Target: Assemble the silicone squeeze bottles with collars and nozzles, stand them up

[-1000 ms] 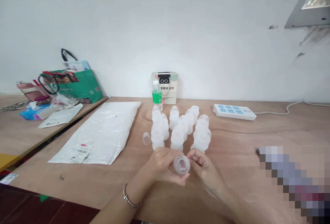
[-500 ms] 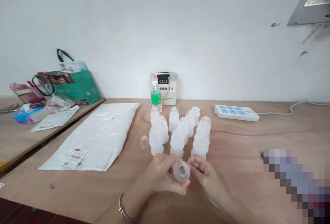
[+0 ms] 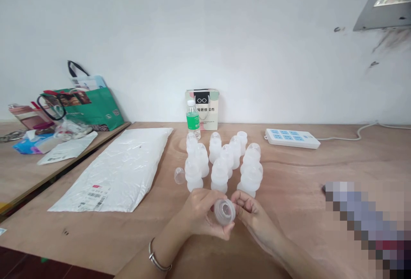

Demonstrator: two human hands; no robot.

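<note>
My left hand curls around a translucent round bottle top, its open ringed end tilted toward me. At the right edge of that top, my right hand has thumb and forefinger pinched together; whatever lies between them is hidden. Just beyond my hands stand several frosted plastic baby bottles in loose rows, most under clear domed caps. One bottle at the back has no dome on it. A loose clear dome cap lies left of the group.
Left of the bottles lies a white mailing bag. A green-labelled water bottle and a paper bag stand by the wall. A power strip sits at back right. Green bag and other items occupy the left table.
The view has shifted slightly. The bottle top has turned a little in my left hand, while my right fingers remain pinched at its edge.
</note>
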